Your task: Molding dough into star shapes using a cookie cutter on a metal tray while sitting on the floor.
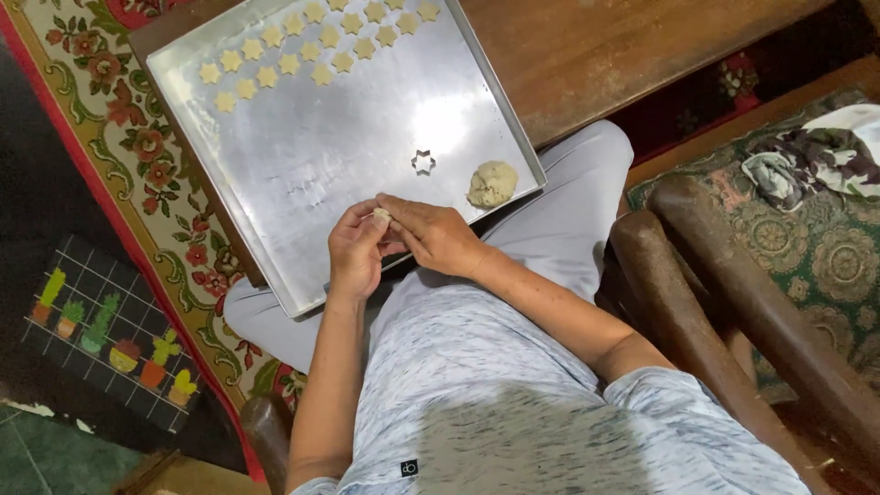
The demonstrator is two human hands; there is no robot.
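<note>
Dough bit [380, 214] pinched between both hands' fingertips.

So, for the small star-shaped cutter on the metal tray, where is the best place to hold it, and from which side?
Probably best to grip the star cutter from straight above, fingertips pinching two opposite points of its thin outer wall. It lies flat on the tray with its open middle facing up, so the sides give little height. It stands apart from the dough ball, so the way down to it is open.

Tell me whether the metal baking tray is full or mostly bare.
Mostly bare. The metal baking tray holds star-shaped dough pieces only along its far edge, plus a star cutter and dough lump.
</note>
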